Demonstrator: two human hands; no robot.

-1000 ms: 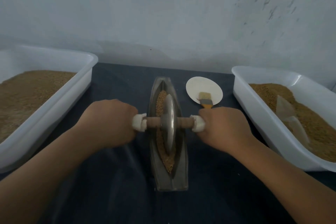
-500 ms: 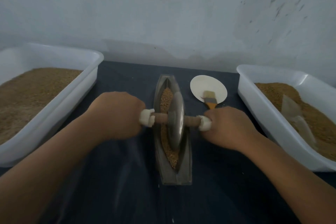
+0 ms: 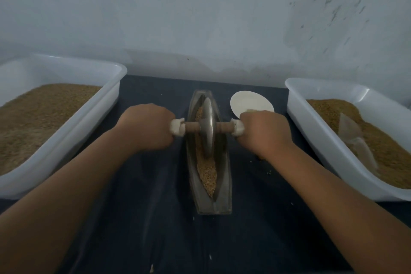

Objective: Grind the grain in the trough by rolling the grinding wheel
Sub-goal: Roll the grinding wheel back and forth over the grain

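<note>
Wheel (image 3: 208, 128) sits between fists: L hand (image 3: 145, 128) & R hand (image 3: 264, 131) each clamped on an axle (image 3: 191, 127) end. Trough (image 3: 213, 207) rims hug wheel; grain (image 3: 209, 173) channel runs on nearer than grip.

Both hands on the axle, wheel down in the trough!
Left hand (image 3: 146, 128) and right hand (image 3: 264, 131) each grip a white-wrapped axle end. The metal grinding wheel (image 3: 208, 128) stands upright in the trough's (image 3: 224, 184) far half, with brown grain (image 3: 208, 171) trailing toward the near end. A white tub (image 3: 66, 140) sits left and another tub (image 3: 322, 140) right.
</note>
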